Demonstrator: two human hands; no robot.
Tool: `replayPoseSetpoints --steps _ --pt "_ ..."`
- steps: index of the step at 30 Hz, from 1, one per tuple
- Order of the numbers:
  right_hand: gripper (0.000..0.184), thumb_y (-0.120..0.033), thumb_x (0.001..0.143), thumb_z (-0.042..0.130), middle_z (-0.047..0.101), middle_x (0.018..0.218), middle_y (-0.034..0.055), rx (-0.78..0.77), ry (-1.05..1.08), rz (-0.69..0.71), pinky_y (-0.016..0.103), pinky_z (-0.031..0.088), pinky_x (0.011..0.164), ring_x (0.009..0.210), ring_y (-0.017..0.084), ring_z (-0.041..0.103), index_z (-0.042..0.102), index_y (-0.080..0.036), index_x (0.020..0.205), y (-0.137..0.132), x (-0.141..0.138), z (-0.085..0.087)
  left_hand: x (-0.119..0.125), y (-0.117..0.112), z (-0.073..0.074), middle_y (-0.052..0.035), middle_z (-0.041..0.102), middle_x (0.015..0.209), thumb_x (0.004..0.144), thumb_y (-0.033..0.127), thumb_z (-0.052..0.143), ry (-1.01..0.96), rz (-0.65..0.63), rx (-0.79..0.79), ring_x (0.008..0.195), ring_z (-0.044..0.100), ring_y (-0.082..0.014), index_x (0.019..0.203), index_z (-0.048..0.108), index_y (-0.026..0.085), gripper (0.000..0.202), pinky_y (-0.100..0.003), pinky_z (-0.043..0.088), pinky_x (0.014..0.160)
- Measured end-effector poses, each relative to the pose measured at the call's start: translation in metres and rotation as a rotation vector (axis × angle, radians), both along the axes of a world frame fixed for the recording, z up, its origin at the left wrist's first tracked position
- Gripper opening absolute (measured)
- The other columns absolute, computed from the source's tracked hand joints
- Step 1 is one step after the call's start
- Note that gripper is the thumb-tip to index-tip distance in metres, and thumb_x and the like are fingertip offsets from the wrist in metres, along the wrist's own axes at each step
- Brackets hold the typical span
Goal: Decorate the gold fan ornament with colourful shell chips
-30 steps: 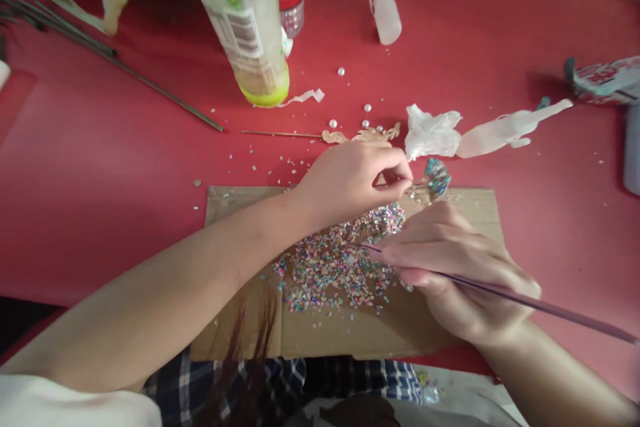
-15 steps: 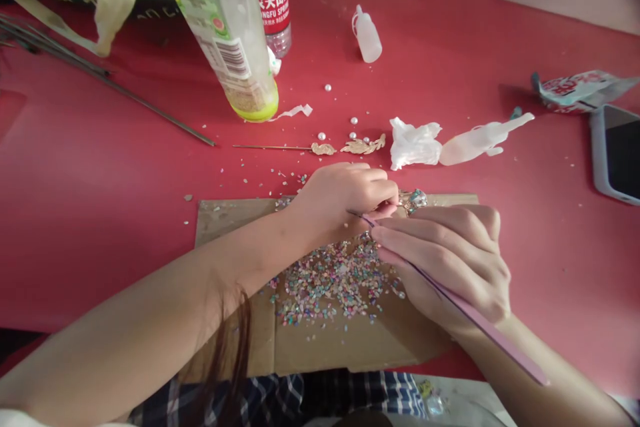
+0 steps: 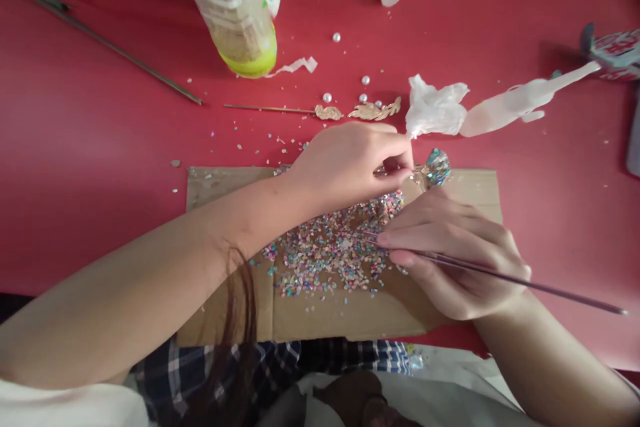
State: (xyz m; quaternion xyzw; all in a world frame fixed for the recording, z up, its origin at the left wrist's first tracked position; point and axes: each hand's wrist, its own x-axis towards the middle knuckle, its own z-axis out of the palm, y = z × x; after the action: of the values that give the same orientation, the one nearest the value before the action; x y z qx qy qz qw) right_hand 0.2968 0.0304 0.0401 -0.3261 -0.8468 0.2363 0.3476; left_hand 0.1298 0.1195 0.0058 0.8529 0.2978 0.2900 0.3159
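Tweezers (image 3: 560,293), one pair, right hand (image 3: 457,247); pearls (image 3: 327,98), five.

White sleeve (image 3: 65,407) on the left, ending above a bare forearm (image 3: 165,273) — left hand (image 3: 355,163) and right hand (image 3: 463,250) both bare, too — and there's dark blue plaid cloth (image 3: 195,370), crossed with white lines, beneath long, wispy strands of hair (image 3: 243,307).

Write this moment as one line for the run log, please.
left hand: pinches glittery-ended ornament | right hand: holds slim tool, tip at colored chips | cardboard: under most chips
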Motion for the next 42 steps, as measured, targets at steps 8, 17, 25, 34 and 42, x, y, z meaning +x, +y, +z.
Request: replayPoseSetpoints --steps 8,17,25,34,42 --pt "0.006 -0.019 0.096 0.060 0.076 0.081 0.0013 -0.117 -0.097 0.118 0.032 0.048 0.069 0.073 0.013 0.070 0.065 -0.018 0.093 -0.011 -0.017 -0.008 0.003 0.001 0.001 -0.0006 0.070 0.077 0.085 0.017 0.061 -0.056 -0.018 0.004 0.073 0.063 -0.0127 0.080 0.069 0.018 0.009 -0.027 0.045 0.067" --pt "0.010 -0.021 0.099 0.057 0.076 0.080 0.0009 -0.126 -0.181 0.191 0.032 0.042 0.068 0.072 0.014 0.068 0.065 -0.018 0.095 -0.013 -0.023 -0.007 0.003 0.002 0.003 0.0001 0.068 0.077 0.085 0.019 0.059 -0.029 -0.038 -0.020 0.078 0.066 -0.0152 0.080 0.067 0.018 0.010 -0.029 0.048 0.073" --pt "0.010 -0.022 0.098 0.059 0.074 0.080 -0.0002 -0.153 -0.186 0.155 0.031 0.040 0.069 0.072 0.013 0.065 0.068 -0.018 0.094 -0.014 -0.025 -0.006 0.003 0.000 0.004 -0.0003 0.069 0.079 0.087 0.017 0.060 -0.037 -0.034 -0.033 0.080 0.065 -0.0148 0.082 0.069 0.017 0.010 -0.028 0.046 0.072" --pt "0.013 -0.024 0.100 0.058 0.076 0.083 -0.0015 -0.176 -0.174 0.126 0.030 0.041 0.072 0.074 0.013 0.066 0.070 -0.020 0.094 -0.015 -0.031 -0.011 0.001 0.000 0.007 -0.0006 0.069 0.080 0.087 0.014 0.060 -0.022 -0.057 0.000 0.073 0.059 -0.0081 0.088 0.073 0.009 0.013 -0.022 0.042 0.070" --pt "0.014 -0.026 0.099 0.059 0.075 0.082 -0.0033 -0.195 -0.182 0.108 0.029 0.042 0.073 0.074 0.012 0.063 0.070 -0.021 0.093 -0.016 -0.032 -0.010 0.002 0.000 0.011 -0.0015 0.071 0.081 0.087 0.014 0.063 0.018 -0.059 -0.023 0.075 0.061 -0.0096 0.089 0.074 0.009 0.013 -0.026 0.043 0.069"
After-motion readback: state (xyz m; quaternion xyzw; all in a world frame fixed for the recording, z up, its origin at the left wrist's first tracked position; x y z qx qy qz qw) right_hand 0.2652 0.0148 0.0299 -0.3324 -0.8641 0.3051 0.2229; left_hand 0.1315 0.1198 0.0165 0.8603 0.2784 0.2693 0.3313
